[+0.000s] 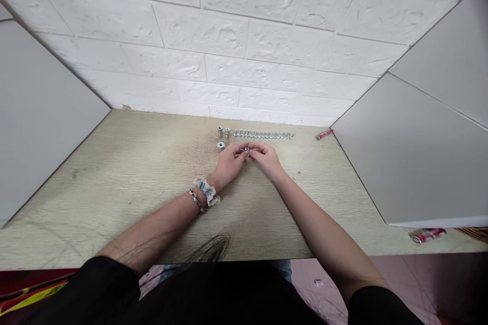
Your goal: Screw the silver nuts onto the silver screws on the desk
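My left hand (232, 160) and my right hand (267, 159) meet over the table, fingertips pinched together around a small shiny metal fastener (247, 149). Fingers cover most of it, so its exact kind is hard to tell. Just left of my left fingers rests a round metal fitting (221, 146) with a dark hole in its face. Behind it stand two metal fittings with threaded-looking sides (227, 133). A long row of silver screws (263, 135) lies beyond my fingertips, running to the right.
The pale wooden table (145, 172) meets a white brick-patterned wall (224, 35) at the back. Grey panels stand left (46, 122) and right (412, 147). One red battery-like cylinder (324, 134) lies by the right panel, another (429, 235) near the front right.
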The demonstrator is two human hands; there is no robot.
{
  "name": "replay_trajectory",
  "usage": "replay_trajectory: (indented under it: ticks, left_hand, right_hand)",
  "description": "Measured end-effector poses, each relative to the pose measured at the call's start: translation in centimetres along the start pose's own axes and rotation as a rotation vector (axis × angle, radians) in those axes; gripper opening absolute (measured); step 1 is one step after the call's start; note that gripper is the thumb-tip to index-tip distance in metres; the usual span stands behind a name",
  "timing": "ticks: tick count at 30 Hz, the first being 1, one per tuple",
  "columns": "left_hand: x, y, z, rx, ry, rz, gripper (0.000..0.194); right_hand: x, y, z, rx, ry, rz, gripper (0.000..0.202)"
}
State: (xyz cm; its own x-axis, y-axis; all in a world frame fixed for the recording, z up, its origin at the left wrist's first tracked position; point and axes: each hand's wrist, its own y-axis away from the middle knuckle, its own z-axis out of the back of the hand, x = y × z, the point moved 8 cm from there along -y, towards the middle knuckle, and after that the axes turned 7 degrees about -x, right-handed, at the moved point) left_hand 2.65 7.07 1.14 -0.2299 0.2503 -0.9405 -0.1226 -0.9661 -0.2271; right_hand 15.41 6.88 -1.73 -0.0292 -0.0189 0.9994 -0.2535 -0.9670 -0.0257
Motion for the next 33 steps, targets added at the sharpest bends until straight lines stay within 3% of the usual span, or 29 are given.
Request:
replay_trajectory:
  ticks: [8,15,23,33]
  left_hand:
    - [0.8,-0.2,-0.2,0.001,0.056,0.051,0.028]
    - [0.2,-0.1,0.1,-0.031,0.055,0.010,0.028]
    - [-0.5,0.0,0.1,-0.011,0.056,-0.035,0.027]
    - [0.5,-0.1,-0.2,0.001,0.095,-0.014,0.024]
  right_hand:
    - [0.2,0.2,-0.1,-0.036,-0.090,0.015,0.011]
    - [-0.2,-0.1,0.0,-0.043,-0.214,-0.011,0.017]
    - [0.4,0.7,-0.9,0.011,0.082,0.070,0.043]
    - [1.3,1.1,-1.3,0.091,0.039,0.104,0.046]
